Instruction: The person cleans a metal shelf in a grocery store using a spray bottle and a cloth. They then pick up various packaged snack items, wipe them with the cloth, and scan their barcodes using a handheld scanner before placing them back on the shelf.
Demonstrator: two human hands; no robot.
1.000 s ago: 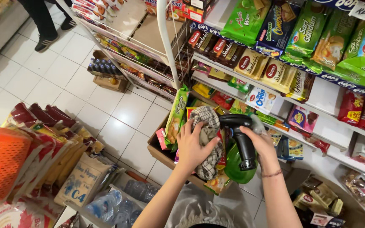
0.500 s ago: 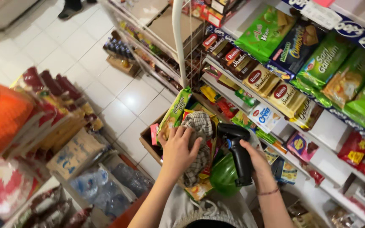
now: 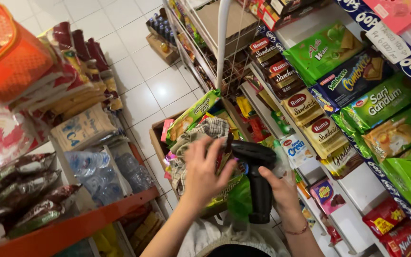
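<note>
Scanner [image 3: 258, 176], black and pistol-shaped, sits gripped in your right hand [image 3: 281, 192]; just left of it, your left hand [image 3: 205, 169] clutches a checked cloth [image 3: 200, 135] over the cardboard box [image 3: 157, 138].

Small grocery shop, shelves [image 3: 343, 157] packed with biscuit packets [image 3: 381, 102], bottled water [image 3: 98, 173], white tiled floor [image 3: 134, 62]

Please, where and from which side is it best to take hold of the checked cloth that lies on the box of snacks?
Probably the bunched upper fold of the checked cloth, taken from above. It lies crumpled on the packets in the cardboard box, so the raised folds can be pinched. The left hand covers its lower part; the right hand holds a black scanner.
</note>
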